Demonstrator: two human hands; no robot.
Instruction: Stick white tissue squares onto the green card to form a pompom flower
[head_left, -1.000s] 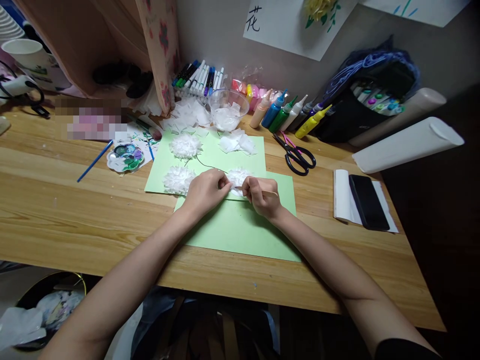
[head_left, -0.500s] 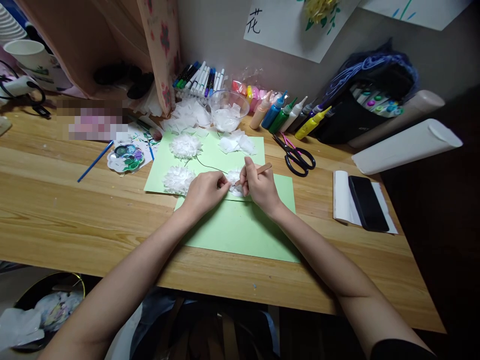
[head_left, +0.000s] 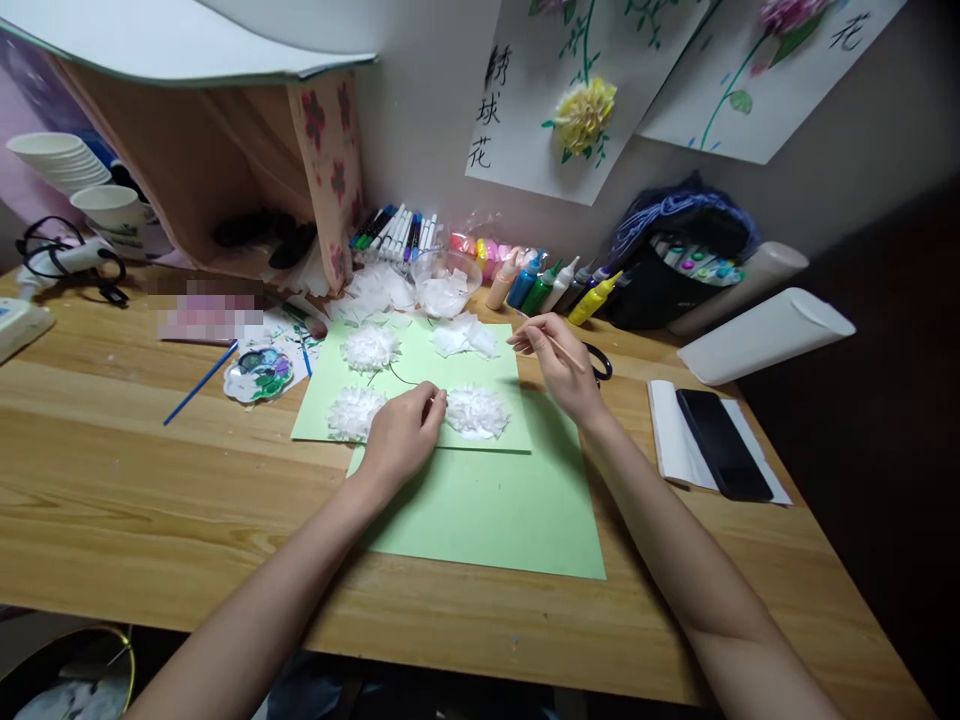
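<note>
Three white tissue-paper flowers lie on a light green sheet (head_left: 420, 375). My left hand (head_left: 403, 432) rests on the sheet with its fingers curled, fingertips touching the left edge of the nearest flower (head_left: 477, 411). My right hand (head_left: 559, 362) is lifted above and to the right of that flower, pinching a thin wooden stick (head_left: 564, 350). Loose white tissue squares (head_left: 465, 338) lie just left of the right hand. A second green sheet (head_left: 495, 510) lies under both forearms.
A clear bowl of tissue (head_left: 444, 287), markers (head_left: 397, 232), paint bottles (head_left: 551, 285) and black scissors (head_left: 602, 362) line the back. A paint palette (head_left: 259, 370) and blue brush (head_left: 201, 383) lie left. A phone (head_left: 721, 442) on paper sits right, beside white rolls (head_left: 765, 335).
My right hand lifted off the flower with the stick and moved up and right toward the tissue squares. The left hand stayed at the flower. The camera tilted up.
</note>
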